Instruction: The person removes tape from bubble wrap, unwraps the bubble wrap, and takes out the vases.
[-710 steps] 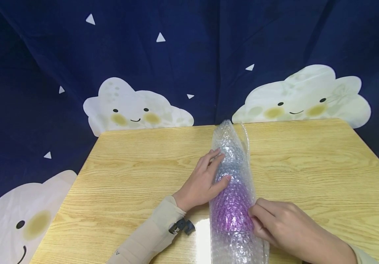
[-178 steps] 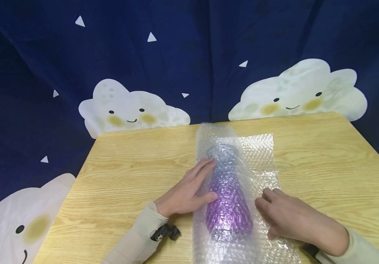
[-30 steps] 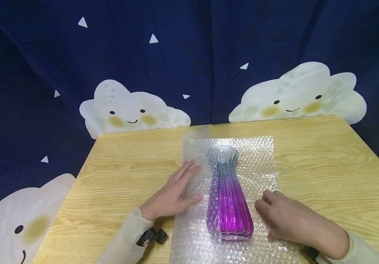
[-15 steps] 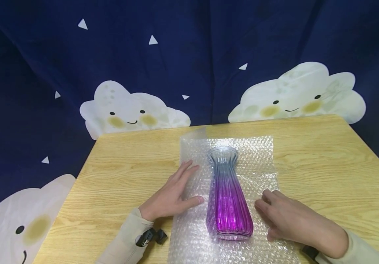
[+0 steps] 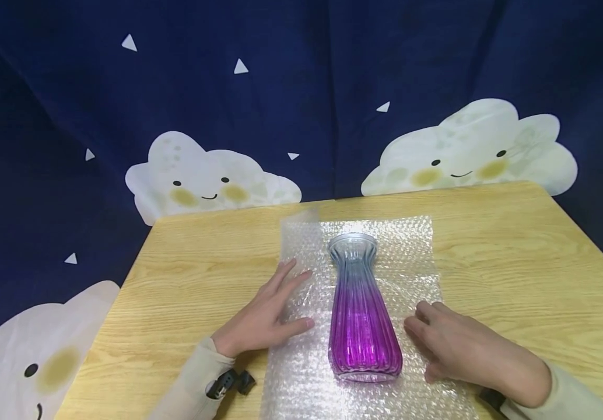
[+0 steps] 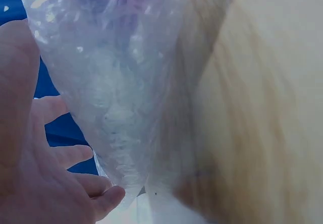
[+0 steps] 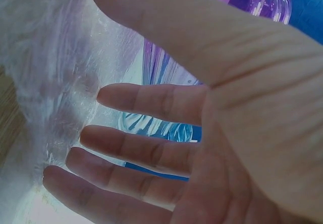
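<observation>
A ribbed glass vase [image 5: 364,326], purple at its base and fading to pale blue at its rim, lies uncovered on a sheet of bubble wrap [image 5: 412,251]. To its left my left hand [image 5: 262,321] has its fingers spread over the left part of the wrap. The left wrist view has those fingers extended along the wrap [image 6: 121,82]. On the vase's right side my right hand [image 5: 469,350] rests its fingertips on the wrap. In the right wrist view its fingers [image 7: 146,103] are nearly straight against the plastic, with the vase behind them.
The wood-grain table [image 5: 196,262] extends on both sides of the wrap. Behind it hangs a dark blue curtain [image 5: 280,105] with smiling clouds. A black wrist device [image 5: 230,383] sits on the left sleeve.
Earlier the vase was covered by bubble wrap; the upper layer is now folded off to the left. My left hand has shifted left with it, while the right hand lately stays put.
</observation>
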